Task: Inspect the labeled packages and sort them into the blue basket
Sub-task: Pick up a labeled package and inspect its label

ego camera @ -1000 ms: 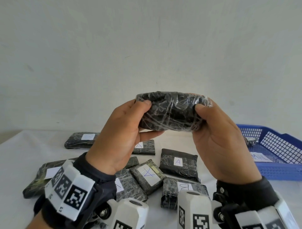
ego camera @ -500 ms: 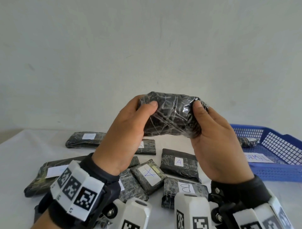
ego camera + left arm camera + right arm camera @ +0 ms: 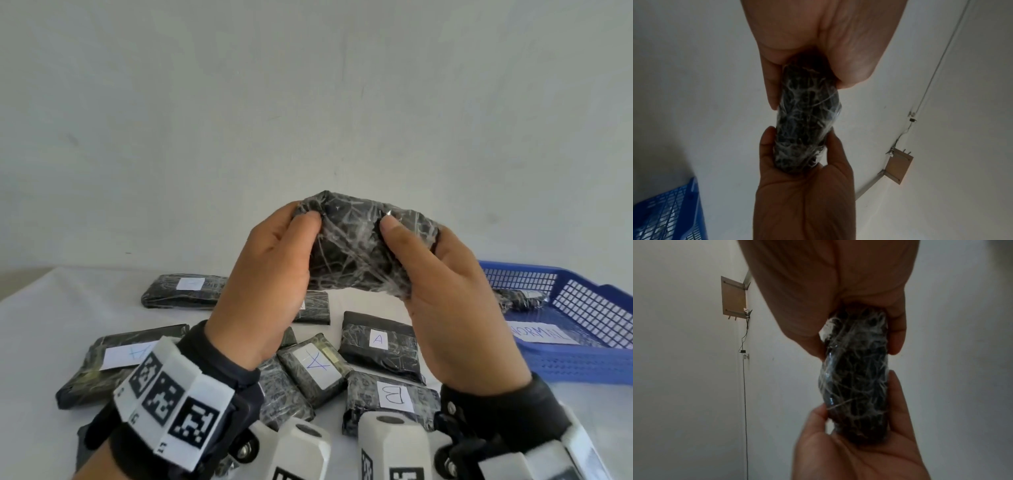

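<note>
Both hands are raised above the table, sharing one load: the left hand (image 3: 263,274) pinches the left end of a black plastic-wrapped package (image 3: 359,250) with its thumb on the near face and the fingers curled round behind, and the right hand (image 3: 455,301) grips the right end the same way, thumb pressed into the wrap. The wrist views show the package end-on, clamped between thumb and fingers at each end. Its near face shows only crinkled film; no label can be seen on it from here, so the judgement is that this is the inspecting step, with the package being turned to find its letter. Below the hands, the white table (image 3: 44,342) carries a loose spread of similar packages, among them one with an "A" label (image 3: 378,342), one marked with a larger handwritten letter (image 3: 315,366), one marked "B" (image 3: 390,399), a long one at the near left (image 3: 113,363) and another at the far left (image 3: 185,291). To the right sits the blue basket (image 3: 582,301), with a paper reading "NORMAL" (image 3: 541,334) in it and at least one dark package (image 3: 520,301) already lying at its far side. The next move probably calls for rotating the package until the label faces up, then carrying it rightward over the basket's near rim and letting go with both hands.
</note>
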